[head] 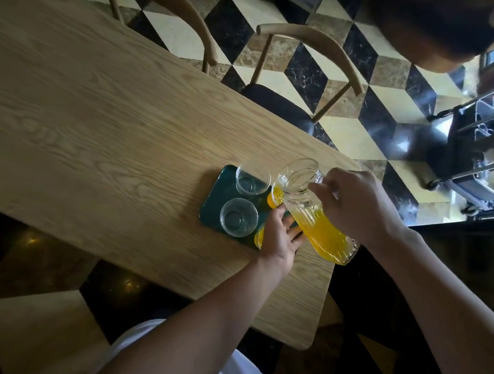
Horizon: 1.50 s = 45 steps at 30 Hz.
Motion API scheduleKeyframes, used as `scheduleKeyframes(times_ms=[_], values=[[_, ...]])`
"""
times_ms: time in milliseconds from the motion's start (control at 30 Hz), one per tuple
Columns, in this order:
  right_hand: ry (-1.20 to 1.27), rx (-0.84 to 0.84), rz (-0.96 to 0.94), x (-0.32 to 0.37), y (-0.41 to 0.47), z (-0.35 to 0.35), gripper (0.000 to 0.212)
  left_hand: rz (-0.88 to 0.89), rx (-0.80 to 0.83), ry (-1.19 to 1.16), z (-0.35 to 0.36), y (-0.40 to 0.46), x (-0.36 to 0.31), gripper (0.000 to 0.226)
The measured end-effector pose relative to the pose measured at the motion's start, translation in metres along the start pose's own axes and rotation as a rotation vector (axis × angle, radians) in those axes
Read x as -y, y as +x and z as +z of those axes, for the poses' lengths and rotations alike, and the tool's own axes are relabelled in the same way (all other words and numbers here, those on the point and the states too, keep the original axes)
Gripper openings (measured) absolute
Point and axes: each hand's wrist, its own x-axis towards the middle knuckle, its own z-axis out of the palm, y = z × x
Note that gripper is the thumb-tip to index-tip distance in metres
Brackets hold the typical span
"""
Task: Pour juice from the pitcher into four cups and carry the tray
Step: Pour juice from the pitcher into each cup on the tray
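Glass pitcher (313, 210) tilted, right hand (356, 204) holding

No writing, label, brand, number or sign can be read anywhere in the view. The glass pitcher (316, 210) carries only moulded ribbing, with no mark that can be made out.
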Motion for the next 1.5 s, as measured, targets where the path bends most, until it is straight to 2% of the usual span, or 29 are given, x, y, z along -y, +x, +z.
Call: scheduleKeyframes(times_ms=[233, 333, 467, 633, 800, 1067, 1500], values=[[-0.102, 0.263, 0.027, 0.017, 0.031, 0.012, 0.043, -0.093, -0.064, -0.080, -0.011, 0.012, 0.008, 0.045], [-0.138, 0.317, 0.047, 0.021, 0.040, 0.018, 0.043, -0.132, -0.087, -0.103, -0.010, 0.015, 0.008, 0.052], [-0.149, 0.335, 0.094, 0.021, 0.051, 0.027, 0.046, -0.117, -0.112, -0.086, -0.009, 0.019, 0.002, 0.036], [-0.170, 0.366, 0.124, 0.024, 0.065, 0.031, 0.048, -0.142, -0.094, -0.090, -0.012, 0.025, -0.004, 0.043], [-0.175, 0.430, 0.131, 0.031, 0.077, 0.038, 0.047, -0.165, -0.090, -0.141, -0.012, 0.026, -0.009, 0.031], [-0.198, 0.453, 0.102, 0.039, 0.086, 0.042, 0.040, -0.229, -0.111, -0.191, -0.010, 0.027, -0.011, 0.055], [-0.251, 0.488, 0.068, 0.046, 0.093, 0.046, 0.030, -0.254, -0.128, -0.219, -0.007, 0.024, -0.015, 0.059]])
